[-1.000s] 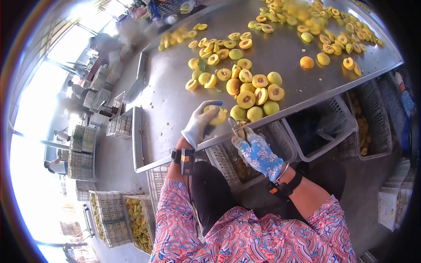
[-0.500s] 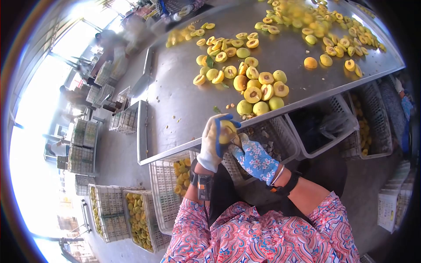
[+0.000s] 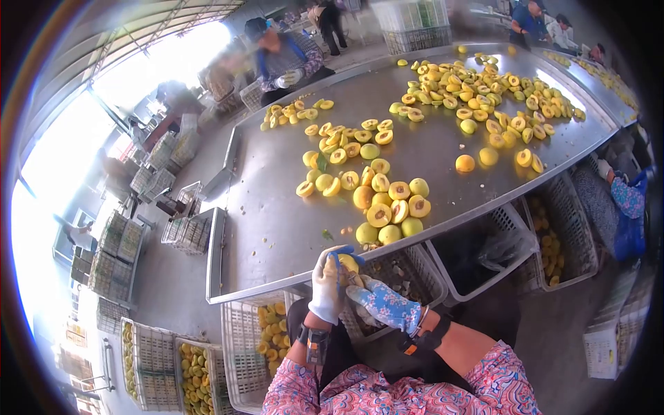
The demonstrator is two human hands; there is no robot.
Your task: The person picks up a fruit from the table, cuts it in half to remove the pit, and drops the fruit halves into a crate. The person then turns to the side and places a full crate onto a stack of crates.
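Note:
My left hand [image 3: 326, 287], in a white glove with blue fingers, is closed around a cut yellow peach [image 3: 350, 263] just over the table's front edge. Close against that fruit is my right hand [image 3: 384, 303], in a blue floral glove. Its fingers are pinched together at the peach's cut side. Something small and brownish shows between the two hands, too blurred to name. Beyond them, on the metal table [image 3: 277, 228], lies a cluster of peach halves [image 3: 379, 214], cut faces up or down.
A larger heap of peach halves [image 3: 477, 90] covers the table's far right. Below the front edge stand a crate of scraps [image 3: 422, 266], a black-lined crate [image 3: 477, 256] and a crate of peaches [image 3: 238, 346]. A co-worker [image 3: 283, 59] stands across the table; another person's sleeve [image 3: 626, 197] is at right.
My view has tilted upward, so the table's far side and people behind it now show. Both hands remain together at the peach, lower in the picture.

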